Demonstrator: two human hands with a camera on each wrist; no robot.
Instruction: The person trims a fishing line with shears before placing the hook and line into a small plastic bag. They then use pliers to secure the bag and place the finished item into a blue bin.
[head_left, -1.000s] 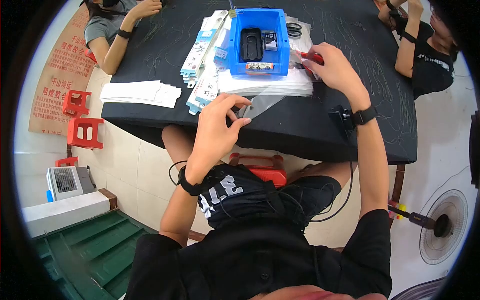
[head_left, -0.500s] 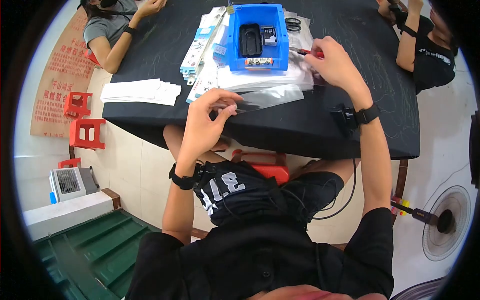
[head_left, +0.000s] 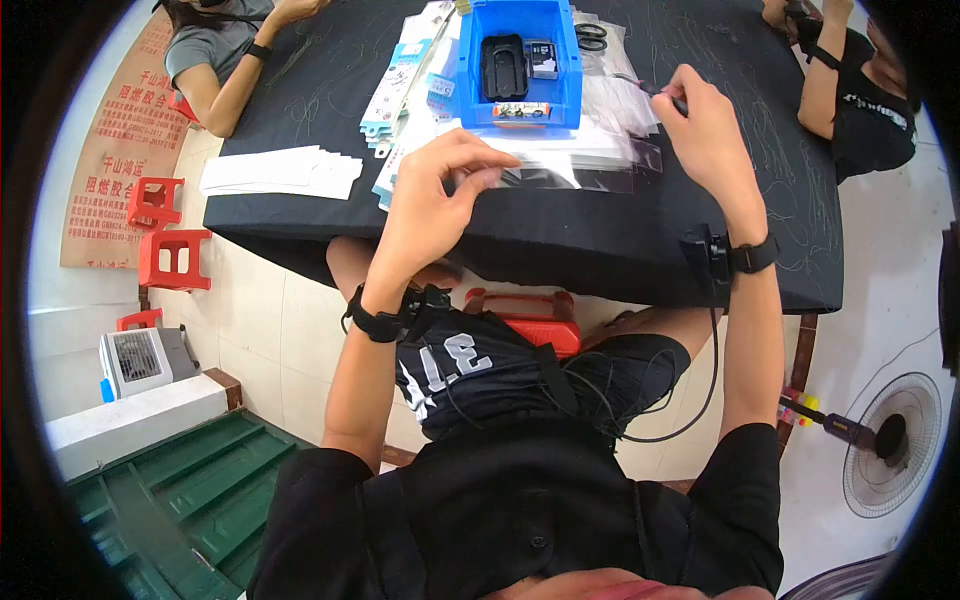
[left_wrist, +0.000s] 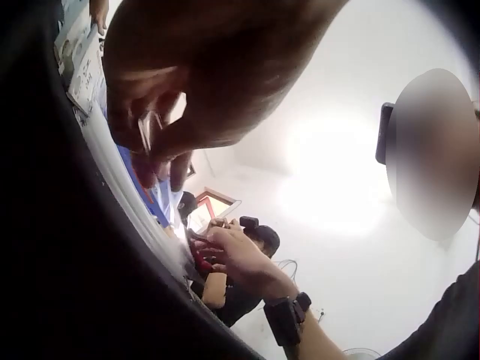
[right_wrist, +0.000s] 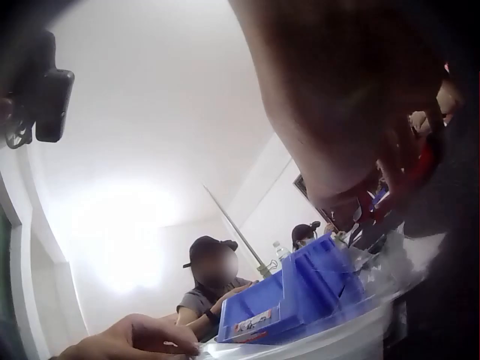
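In the head view my left hand (head_left: 435,200) pinches one end of a clear plastic sleeve (head_left: 595,180) between thumb and fingers. The sleeve stretches rightward along the front of a stack of plastic bags (head_left: 620,105). My right hand (head_left: 708,135), to the right of that stack, grips a slim red-handled tool (right_wrist: 427,161) with a dark end; its exact kind I cannot tell. Beyond the hands stands a blue bin (head_left: 573,60) with a black tray (head_left: 503,68) and a small black-and-white box (head_left: 543,60) inside.
Black scissors (head_left: 591,38) lie right of the bin. Printed cards (head_left: 405,80) are piled on its left, and white paper strips (head_left: 280,172) lie farther left on the black tablecloth (head_left: 740,80). Two other people sit across the table. Cables hang by my lap.
My left hand has moved away from me, bringing the sleeve against the stack's front. My right hand has shifted rightward with the tool, away from the bin.
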